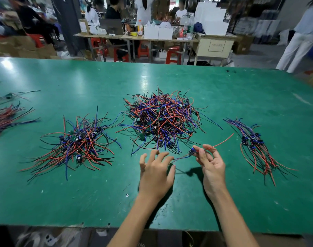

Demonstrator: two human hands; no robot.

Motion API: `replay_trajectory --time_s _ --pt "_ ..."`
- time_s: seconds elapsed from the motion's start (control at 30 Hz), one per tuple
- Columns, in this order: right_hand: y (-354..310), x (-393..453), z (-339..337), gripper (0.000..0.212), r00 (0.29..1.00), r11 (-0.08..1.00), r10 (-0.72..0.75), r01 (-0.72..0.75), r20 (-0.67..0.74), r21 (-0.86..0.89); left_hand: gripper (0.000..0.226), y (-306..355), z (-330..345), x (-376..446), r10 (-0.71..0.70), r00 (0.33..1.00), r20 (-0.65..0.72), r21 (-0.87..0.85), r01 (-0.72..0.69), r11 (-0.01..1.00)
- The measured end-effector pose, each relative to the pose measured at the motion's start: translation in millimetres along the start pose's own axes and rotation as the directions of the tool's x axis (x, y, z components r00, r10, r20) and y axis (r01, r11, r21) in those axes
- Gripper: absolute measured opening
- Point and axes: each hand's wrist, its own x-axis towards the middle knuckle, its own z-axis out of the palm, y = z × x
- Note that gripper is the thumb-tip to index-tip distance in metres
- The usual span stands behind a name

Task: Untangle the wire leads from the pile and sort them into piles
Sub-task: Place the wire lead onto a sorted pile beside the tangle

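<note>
Green covering runs across the whole desk [223, 97], scuffed and glossy under overhead light, with a small screw [127, 195] lying near the person's left forearm. Beyond its far edge stand red plastic stools [173, 55], cardboard boxes and a second worktable [134, 37] crowded with white cartons, an orange drink bottle [140, 28] and a clear water bottle [190, 26]; several people sit or stand in the background. A pale box [215, 46] under that table carries a framed label, too small to read.

Four groups of wire leads lie on the desk: a large tangled pile [163, 120] at centre, a looser heap [79, 143] to its left, a combed-out bundle [255, 148] at right with its leads lying roughly parallel, and a blurred cluster [4, 116] at the left edge. Each lead set joins red, blue and black wires to a small circuit board bearing a blue component.

The right hand [211, 163] pinches one lead set [192, 151] just in front of the central pile, its red wire arcing up to the right. The left hand [156, 172] hovers beside it, fingers spread; thin leads from the same set run to its fingertips, though whether it grips them is unclear.
</note>
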Motion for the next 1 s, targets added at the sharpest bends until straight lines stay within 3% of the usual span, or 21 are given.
replay_trajectory --time_s 0.2,0.33,0.43,0.5,0.6,0.67,0.73,0.8,0.9,0.93,1.0 --pt "-3 -6 5 0.026 0.992 0.988 -0.023 0.041 0.121 -0.152 0.028 15 3 4 -0.134 0.964 0.23 -0.21 0.184 0.96" --pt "-5 -9 6 0.035 0.986 0.979 -0.01 0.043 0.166 -0.199 0.018 12 -6 18 -0.138 0.868 0.478 -0.506 0.4 0.764" --pt "-6 -9 6 0.045 0.989 0.979 0.019 0.011 0.146 -0.205 0.016 -6 -23 37 -0.195 0.874 0.444 -0.6 0.452 0.66" --pt "-7 -10 7 0.043 0.987 0.978 0.048 -0.015 0.156 -0.207 0.017 -30 -41 58 -0.281 0.901 0.332 -0.602 0.431 0.672" --pt "-5 -12 6 0.035 0.979 0.976 0.079 -0.038 0.185 -0.214 0.014 -85 -75 85 -0.392 0.911 0.126 -0.441 0.406 0.801" --pt "-5 -13 5 0.029 0.977 0.972 0.086 -0.039 0.198 -0.23 0.02 -128 -93 89 -0.468 0.883 0.036 -0.182 0.466 0.866" --pt "-4 -12 5 0.024 0.977 0.969 0.083 -0.033 0.196 -0.246 0.024 -167 -106 81 -0.536 0.844 -0.02 0.175 0.531 0.829" --pt "-1 -10 5 0.02 0.981 0.963 0.074 -0.024 0.178 -0.267 0.028 -191 -111 68 -0.582 0.812 -0.04 0.381 0.551 0.743" --pt "10 -7 8 0.011 0.994 0.881 0.036 0.017 0.104 -0.473 0.035 -203 -107 49 -0.606 0.787 -0.118 0.346 0.605 0.717" --pt "13 -6 11 0.006 0.996 0.804 0.016 0.041 0.089 -0.594 0.035 -201 -104 45 -0.6 0.784 -0.161 0.316 0.616 0.721" --pt "19 -3 19 0.019 0.996 0.606 -0.02 0.078 0.083 -0.791 0.033 -189 -95 40 -0.564 0.796 -0.219 0.28 0.605 0.746"
